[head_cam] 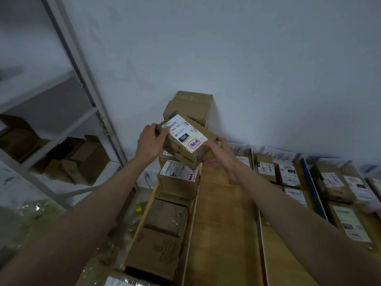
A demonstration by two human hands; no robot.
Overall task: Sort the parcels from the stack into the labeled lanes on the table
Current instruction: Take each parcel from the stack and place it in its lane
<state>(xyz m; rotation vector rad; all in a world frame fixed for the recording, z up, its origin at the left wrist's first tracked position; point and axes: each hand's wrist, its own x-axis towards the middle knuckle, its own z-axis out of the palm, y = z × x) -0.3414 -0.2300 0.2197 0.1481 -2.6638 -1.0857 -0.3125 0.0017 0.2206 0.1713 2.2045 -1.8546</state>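
- Parcel (185, 141): a brown cardboard box with a white shipping label reading "060" and a red stamp, held tilted in the air between both hands, in front of the stack (190, 108) of brown boxes against the wall (247, 58).
- Left hand (149, 141) grips the parcel's far-left end, fingers curled over its edge and onto the label.
- Right hand (221, 150) clasps the parcel's near-right corner, fingers wrapped under it.
- Just below the parcel, a labelled box (178, 178) heads a row of boxes running toward the camera in the leftmost lane.
- Right of the parcel, the next lane (224, 223) shows bare wooden table between white dividers.
- Further right of the parcel, lanes hold more labelled boxes (288, 174), with handwritten paper signs (278, 156) at their far end.
- Left of the parcel, a metal shelf rack (82, 83) holds open cartons.
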